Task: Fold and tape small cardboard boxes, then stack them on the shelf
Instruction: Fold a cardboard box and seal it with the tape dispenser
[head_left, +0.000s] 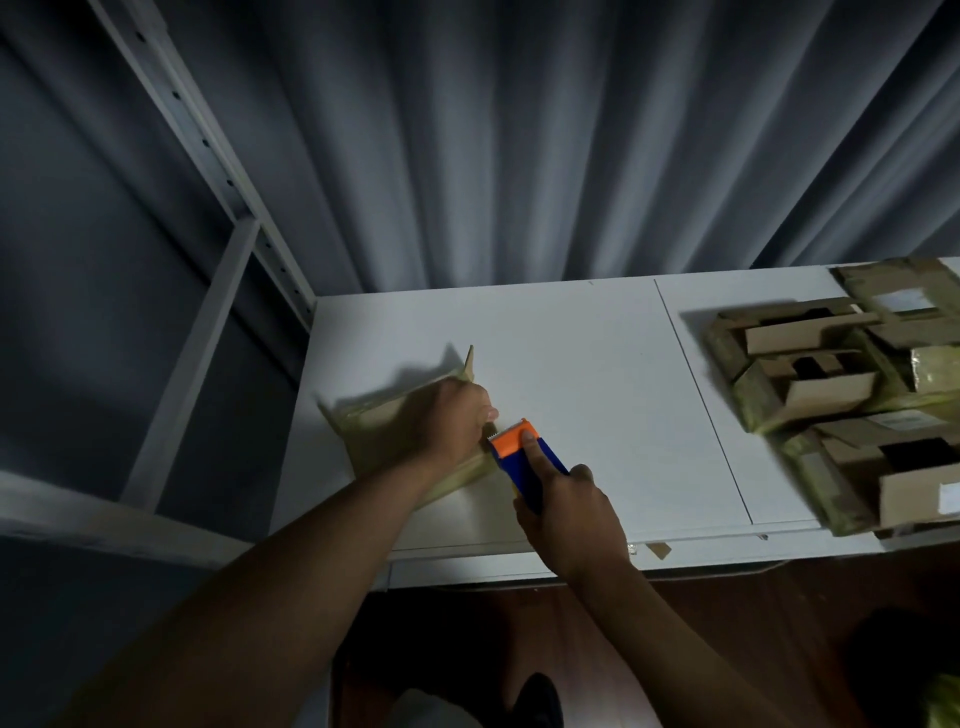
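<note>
1. 1 small cardboard box (384, 415) lies on the left part of the white bench (571, 364), near the bench's left edge; it is blurred, with 1 flap corner sticking up at its far side.
2. 1 tape dispenser (524, 457), orange at its toothed head and blue along the handle, sits at the box's right edge, head touching the cardboard.
3. 1 pile of cardboard boxes (841, 395) lies at the right end of the bench, well apart from the box under work. At least 3 show open flaps and greenish tape; the exact count cannot be told, as the pile runs out of frame.
4. 1 small scrap of tape (658, 550) sits at the bench's near edge.
5. 1 white metal shelf (208, 312) stands to the left of the bench, against a grey curtain (519, 130).
6. 2 bare forearms reach in from below. The left hand (452, 421) rests on top of the box, knuckles up, its fingers curled over the right edge and pressing it down.
7. The right hand (566, 509) grips the dispenser's handle, fingers clamped round it, with 1 finger stretched forward along the top toward the orange head.
</note>
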